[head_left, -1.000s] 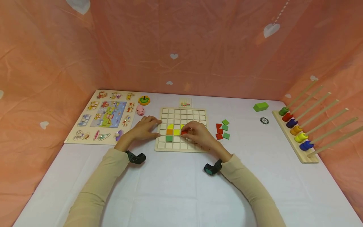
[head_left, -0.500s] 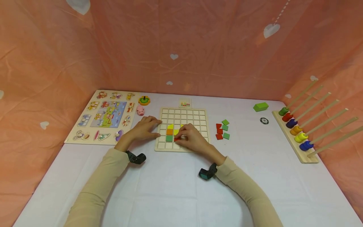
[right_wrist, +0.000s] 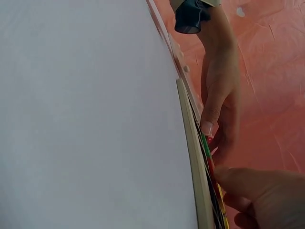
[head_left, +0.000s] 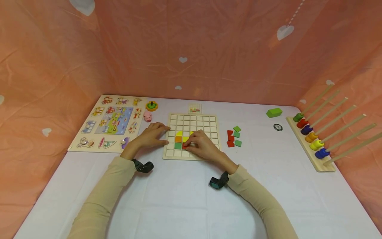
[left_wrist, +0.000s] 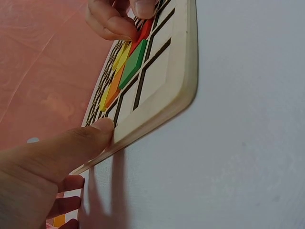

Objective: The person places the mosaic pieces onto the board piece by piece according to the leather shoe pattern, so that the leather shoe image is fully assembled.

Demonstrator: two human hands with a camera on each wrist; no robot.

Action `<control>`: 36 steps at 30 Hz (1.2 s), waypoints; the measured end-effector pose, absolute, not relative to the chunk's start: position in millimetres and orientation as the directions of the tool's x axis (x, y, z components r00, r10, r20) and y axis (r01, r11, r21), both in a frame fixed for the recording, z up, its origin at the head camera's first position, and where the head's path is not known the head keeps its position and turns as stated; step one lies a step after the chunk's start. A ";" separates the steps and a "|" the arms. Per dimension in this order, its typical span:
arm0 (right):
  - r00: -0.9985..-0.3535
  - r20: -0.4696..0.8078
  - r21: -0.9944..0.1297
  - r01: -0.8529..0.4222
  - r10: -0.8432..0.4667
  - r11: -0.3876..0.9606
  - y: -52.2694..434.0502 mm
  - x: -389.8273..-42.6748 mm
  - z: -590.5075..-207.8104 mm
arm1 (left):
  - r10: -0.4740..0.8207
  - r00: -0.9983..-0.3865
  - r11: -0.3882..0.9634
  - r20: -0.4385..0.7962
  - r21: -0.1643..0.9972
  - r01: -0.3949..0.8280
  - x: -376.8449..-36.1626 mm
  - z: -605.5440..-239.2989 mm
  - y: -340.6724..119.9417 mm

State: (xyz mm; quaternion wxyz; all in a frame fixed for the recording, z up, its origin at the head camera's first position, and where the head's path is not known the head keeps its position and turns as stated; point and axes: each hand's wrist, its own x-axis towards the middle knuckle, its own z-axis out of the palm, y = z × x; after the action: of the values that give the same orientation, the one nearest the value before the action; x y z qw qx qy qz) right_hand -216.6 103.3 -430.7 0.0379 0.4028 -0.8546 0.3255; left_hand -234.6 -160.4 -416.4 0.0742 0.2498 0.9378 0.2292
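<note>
Wears long beige slvs [head_left: 99, 196] w/ blk wrist cams [head_left: 144, 166].

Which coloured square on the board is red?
The red square is pinched by the right hand, beside the green square; the others showing there are an orange square and yellow squares.

Beyond the right hand [head_left: 204, 145], a salmon-pink cloth [head_left: 143, 59] hangs as a wall, creased and dotted with white hearts [head_left: 285, 32], one with a dotted line [head_left: 296, 13] running up from it. The cloth closes both sides too, looking more orange out past the left hand [head_left: 152, 135]. Below both spreads a white, faintly creased tabletop [head_left: 176, 202], softly lit.
</note>
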 end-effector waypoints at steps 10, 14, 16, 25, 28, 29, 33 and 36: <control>-0.759 0.295 -0.630 -0.611 -0.580 0.479 130.9 -223.3 -420.9 | 0.494 -0.869 0.775 -0.030 0.468 0.425 -233.8 -415.6 -159.7; -0.776 0.328 -0.610 -0.609 -0.538 0.506 151.7 -228.2 -419.5 | 0.494 -0.869 0.777 -0.032 0.465 0.425 -234.4 -415.7 -159.9; -0.788 0.334 -0.601 -0.601 -0.518 0.527 162.9 -229.5 -418.8 | 0.496 -0.868 0.777 -0.031 0.462 0.427 -234.6 -416.0 -160.1; -0.854 0.287 -0.570 -0.517 -0.434 0.639 210.4 -231.7 -414.6 | 0.496 -0.868 0.777 -0.030 0.462 0.428 -233.7 -414.9 -160.0; -0.881 0.252 -0.573 -0.470 -0.401 0.671 223.1 -232.8 -414.9 | 0.493 -0.869 0.777 -0.035 0.466 0.423 -233.5 -414.3 -159.5; -0.889 0.240 -0.575 -0.455 -0.391 0.680 226.9 -233.3 -415.3 | 0.494 -0.869 0.777 -0.035 0.466 0.423 -233.4 -414.2 -159.5; -0.904 0.197 -0.574 -0.419 -0.379 0.704 238.9 -235.4 -417.0 | 0.493 -0.869 0.776 -0.039 0.471 0.419 -233.1 -413.7 -159.3; -0.909 0.173 -0.570 -0.406 -0.379 0.714 243.5 -236.9 -417.9 | 0.494 -0.869 0.773 -0.037 0.476 0.420 -232.7 -413.2 -159.4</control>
State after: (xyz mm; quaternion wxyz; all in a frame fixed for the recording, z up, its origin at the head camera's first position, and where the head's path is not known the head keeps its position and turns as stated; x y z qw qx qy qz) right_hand -236.9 243.5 -417.9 0.0219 0.2122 -0.9254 0.3132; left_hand -232.7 -159.4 -413.2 0.0799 0.2436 0.9381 0.2327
